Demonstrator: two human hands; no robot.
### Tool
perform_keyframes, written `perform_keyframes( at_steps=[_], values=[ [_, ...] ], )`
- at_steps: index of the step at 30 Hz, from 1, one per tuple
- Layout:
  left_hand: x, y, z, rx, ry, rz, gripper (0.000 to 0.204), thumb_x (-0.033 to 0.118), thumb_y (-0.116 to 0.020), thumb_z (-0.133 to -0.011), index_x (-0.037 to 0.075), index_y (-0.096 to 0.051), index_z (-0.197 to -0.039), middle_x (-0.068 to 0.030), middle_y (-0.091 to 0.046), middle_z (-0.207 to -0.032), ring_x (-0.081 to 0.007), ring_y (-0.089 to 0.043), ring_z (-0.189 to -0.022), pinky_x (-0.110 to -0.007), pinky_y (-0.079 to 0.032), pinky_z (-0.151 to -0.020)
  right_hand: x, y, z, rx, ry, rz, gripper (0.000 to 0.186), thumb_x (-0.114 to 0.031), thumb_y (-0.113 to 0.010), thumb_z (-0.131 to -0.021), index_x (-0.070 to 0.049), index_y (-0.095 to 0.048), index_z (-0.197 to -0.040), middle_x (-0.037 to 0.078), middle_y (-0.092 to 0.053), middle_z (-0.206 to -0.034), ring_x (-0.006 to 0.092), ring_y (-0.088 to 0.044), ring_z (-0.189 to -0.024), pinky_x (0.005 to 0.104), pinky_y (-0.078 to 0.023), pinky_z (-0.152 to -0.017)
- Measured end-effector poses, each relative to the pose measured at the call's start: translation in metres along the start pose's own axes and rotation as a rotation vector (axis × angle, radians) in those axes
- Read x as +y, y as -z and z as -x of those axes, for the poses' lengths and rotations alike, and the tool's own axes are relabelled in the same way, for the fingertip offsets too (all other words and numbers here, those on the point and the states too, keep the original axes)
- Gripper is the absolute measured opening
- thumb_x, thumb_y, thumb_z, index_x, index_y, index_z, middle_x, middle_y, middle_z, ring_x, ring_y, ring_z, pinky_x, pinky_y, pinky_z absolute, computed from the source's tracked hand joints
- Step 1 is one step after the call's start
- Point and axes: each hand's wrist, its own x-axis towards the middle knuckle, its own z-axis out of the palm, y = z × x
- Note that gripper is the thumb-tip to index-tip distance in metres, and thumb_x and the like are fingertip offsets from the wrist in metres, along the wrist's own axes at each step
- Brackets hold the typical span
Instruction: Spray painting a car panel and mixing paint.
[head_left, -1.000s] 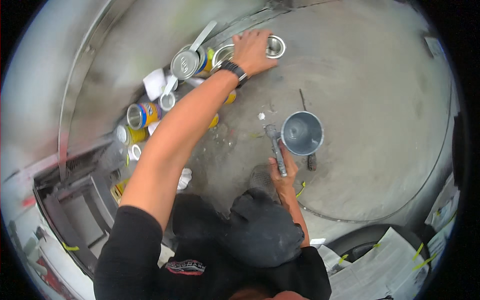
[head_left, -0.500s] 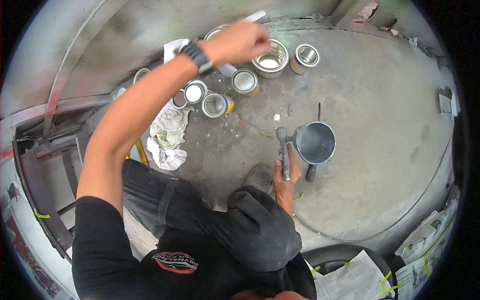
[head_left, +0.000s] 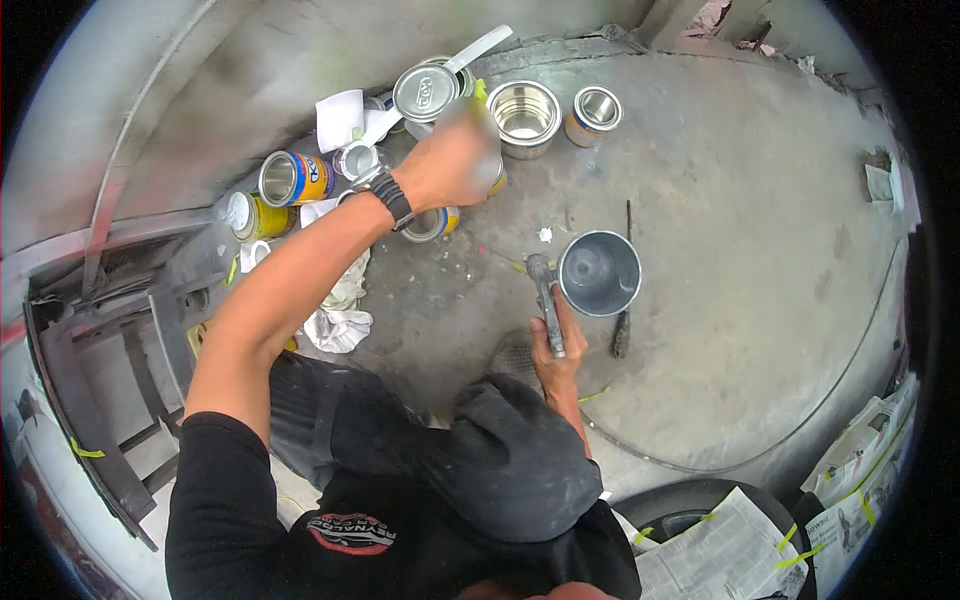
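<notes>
My right hand (head_left: 562, 362) is wrapped round the handle of a grey metal spray gun (head_left: 545, 290), held above the floor. Its round grey cup (head_left: 600, 273) faces up with the top open; the inside is grey. My left hand (head_left: 450, 158), wearing a dark watch, reaches over the cluster of cans, its fingers smeared by motion. It partly covers a small can (head_left: 432, 225). Beyond it stands a lidded can (head_left: 428, 92) with a pale stick (head_left: 482, 47) across its top. An open silver can (head_left: 524, 115) stands to its right.
A smaller can (head_left: 595, 112) stands at the back right. A long screwdriver (head_left: 621, 335) lies beside the cup. White rags (head_left: 340, 328), an orange-labelled can (head_left: 296, 178) and a yellow can (head_left: 262, 218) sit at left. A tyre (head_left: 655, 505) and masking newspaper (head_left: 710, 560) are at lower right.
My left hand has come nearer and a little left, uncovering the lidded can and stick. The spray gun in my right hand has shifted slightly left. The view has shifted too.
</notes>
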Motion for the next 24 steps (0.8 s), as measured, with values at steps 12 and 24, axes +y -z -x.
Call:
perform_keyframes(
  at_steps=[12, 24],
  values=[
    [-0.004, 0.005, -0.003, -0.076, -0.053, -0.022, 0.052, 0.025, -0.071, -0.072, 0.0, -0.062, -0.117, -0.0248, -0.056, -0.103, -0.0407, -0.059, -0.1, -0.048, -0.051, -0.086, 0.003, -0.001, 0.0, -0.01, -0.043, -0.017, 0.05, -0.006, -0.073, -0.088, 0.003, -0.058, -0.135, 0.021, -0.067, -0.127, 0.0292, -0.069, -0.111, 0.0344, -0.052, -0.092],
    [-0.013, 0.006, -0.001, -0.058, -0.106, 0.094, 0.054, 0.021, -0.07, -0.072, 0.004, -0.061, -0.123, -0.022, -0.057, -0.111, -0.0388, -0.061, -0.1, -0.045, -0.052, -0.088, 0.004, -0.001, -0.003, 0.013, -0.079, -0.074, 0.049, -0.005, -0.072, -0.088, 0.004, -0.058, -0.135, 0.021, -0.067, -0.126, 0.0274, -0.069, -0.107, 0.0335, -0.052, -0.089]
  ],
)
